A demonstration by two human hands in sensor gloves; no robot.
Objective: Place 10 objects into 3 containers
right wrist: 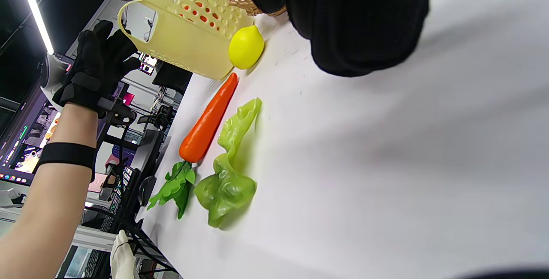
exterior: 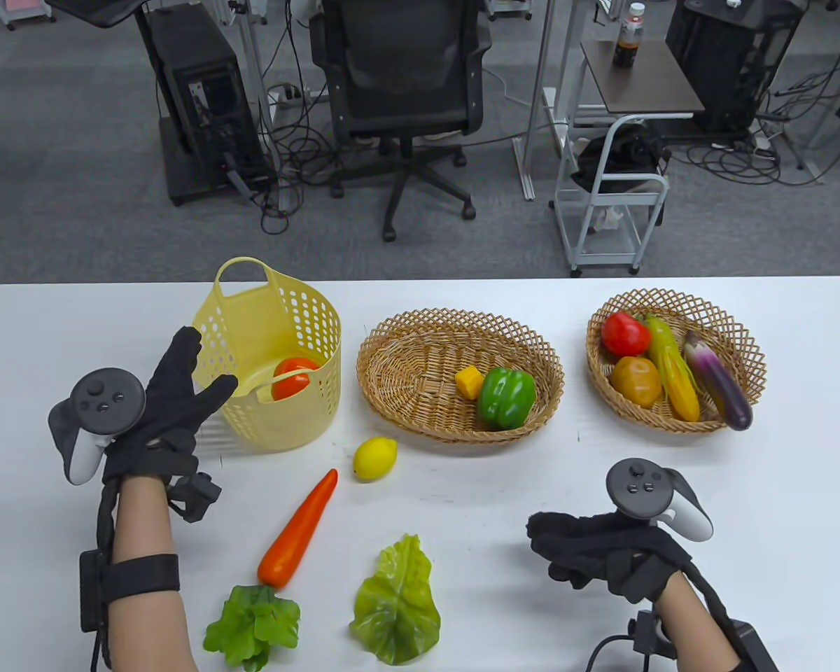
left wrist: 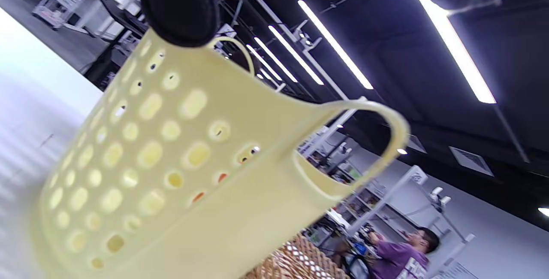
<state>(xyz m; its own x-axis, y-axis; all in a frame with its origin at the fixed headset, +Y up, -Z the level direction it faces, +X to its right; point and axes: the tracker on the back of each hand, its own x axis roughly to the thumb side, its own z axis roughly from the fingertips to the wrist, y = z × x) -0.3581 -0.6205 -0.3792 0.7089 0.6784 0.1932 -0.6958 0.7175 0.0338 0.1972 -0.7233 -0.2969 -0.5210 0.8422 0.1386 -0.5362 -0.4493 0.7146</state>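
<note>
At nine o'clock the left hand (exterior: 164, 406) is held spread beside the yellow basket (exterior: 269, 364) (a tomato (exterior: 292, 378) inside); at five o'clock the right hand (exterior: 595, 553) is curled, empty; lemon (exterior: 374, 458), carrot (exterior: 299, 528) and lettuce leaf (exterior: 397, 605) are left on the table (exterior: 504, 483).

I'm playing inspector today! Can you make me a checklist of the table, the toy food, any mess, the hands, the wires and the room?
Surface: white table.
Job's things: yellow basket holds a tomato; middle basket holds a green pepper and a yellow piece; right basket holds four vegetables. Lemon, carrot, lettuce leaf lie loose.
Clutter: nothing seen.
Grippers: left hand open beside the yellow basket; right hand curled, empty.
Cables: wires at both wrists.
Surroundings: office chair, cart.
</note>
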